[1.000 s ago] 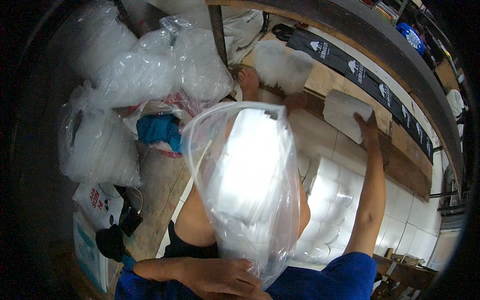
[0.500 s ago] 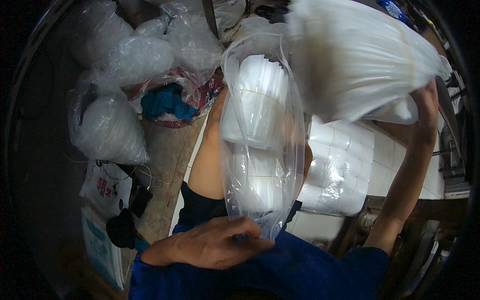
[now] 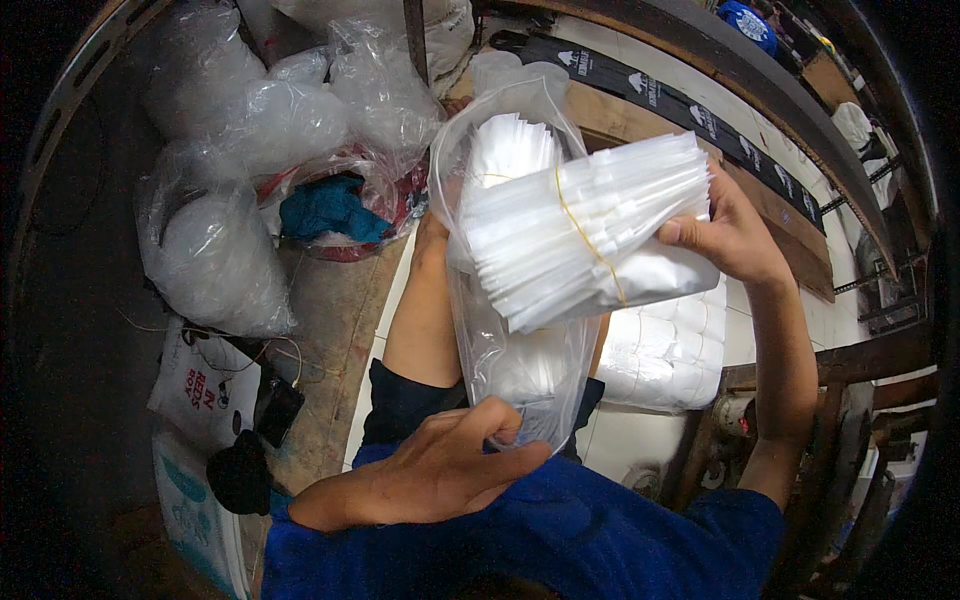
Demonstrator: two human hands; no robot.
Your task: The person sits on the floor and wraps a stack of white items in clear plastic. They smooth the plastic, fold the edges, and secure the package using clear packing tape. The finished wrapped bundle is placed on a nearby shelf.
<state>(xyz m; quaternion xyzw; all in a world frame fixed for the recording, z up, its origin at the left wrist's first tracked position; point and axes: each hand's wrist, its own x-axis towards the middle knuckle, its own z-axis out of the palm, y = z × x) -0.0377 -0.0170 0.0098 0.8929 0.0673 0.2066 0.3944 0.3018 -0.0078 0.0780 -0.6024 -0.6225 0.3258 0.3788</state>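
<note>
A long clear plastic bag (image 3: pixel 530 408) lies over my lap, between my bare knees. Inside its far end is a bundle of white plastic sleeves (image 3: pixel 510 150); more white material shows through its near part. At the bag's near end, my left hand (image 3: pixel 420 468) grips the plastic edge, with thumb and index finger curved around it. My right hand (image 3: pixel 735 230) holds another bundle of white sleeves (image 3: pixel 560 235), bound by a yellow rubber band, above the middle of the bag. The thumb is on top of this bundle; the other fingers are partly hidden behind it.
Several stuffed clear bags (image 3: pixel 225 250) lie at left, beside a teal cloth (image 3: pixel 335 210). A wrapped stack of white rolls or bundles (image 3: pixel 665 350) sits on the tiled floor at right. Dark wooden rails (image 3: pixel 830 400) stand beyond my right arm. A black device (image 3: pixel 280 410) lies at left.
My right hand has brought the banded bundle down and leftward from the upper right to above the bag. My left hand stays at the bag's near end, thumb and finger further apart.
</note>
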